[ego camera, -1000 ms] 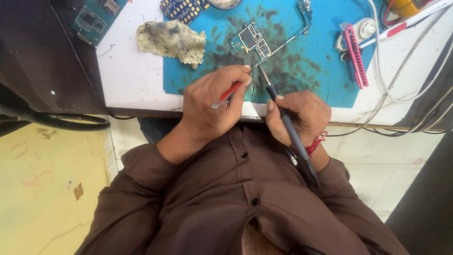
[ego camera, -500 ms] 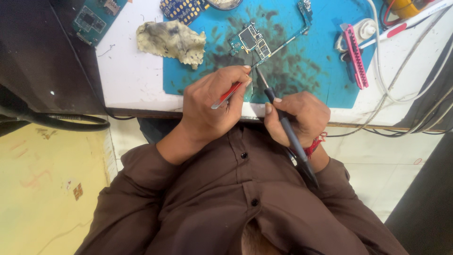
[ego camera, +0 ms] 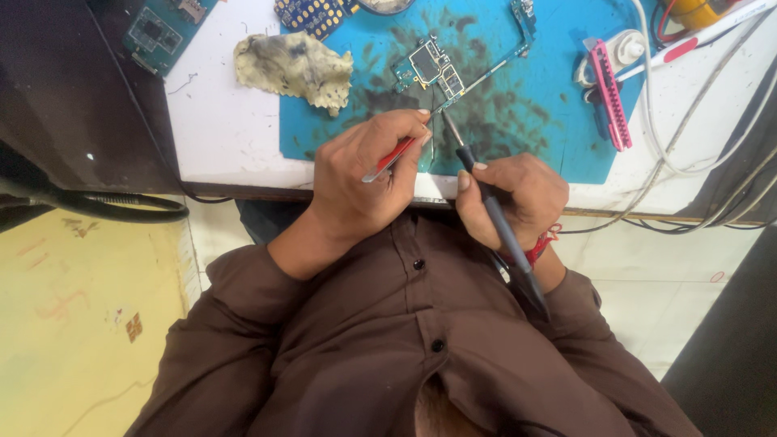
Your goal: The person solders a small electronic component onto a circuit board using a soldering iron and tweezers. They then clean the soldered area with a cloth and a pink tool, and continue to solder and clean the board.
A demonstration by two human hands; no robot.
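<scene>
Working at a small circuit board [ego camera: 429, 66] that lies on the stained blue mat [ego camera: 550, 121], the person appears to be in the middle of soldering or probing. The left hand [ego camera: 368, 182] has its fingers closed around red-handled tweezers [ego camera: 391, 158], whose thin tips reach toward the mat just below the board. The right hand [ego camera: 510, 198] is clenched pen-fashion around a dark soldering iron [ego camera: 486, 202], its metal tip slanting up and left to a point near the lower right corner of the board; whether the tip touches the board cannot be told. Any next move, as a judgement, would call for a steady hand and fine aim, since the two tool tips sit close together near small parts.

A crumpled, dirty cloth [ego camera: 293, 66] lies on the white table [ego camera: 218, 129] to the left of the mat, and a pink utility knife [ego camera: 609, 93] rests at the mat's right edge among white cables [ego camera: 688, 129].

Compared with a second ago, both hands sit in nearly the same place; the iron's tip seems to have crept slightly up toward the board, while the tweezers look unchanged
</scene>
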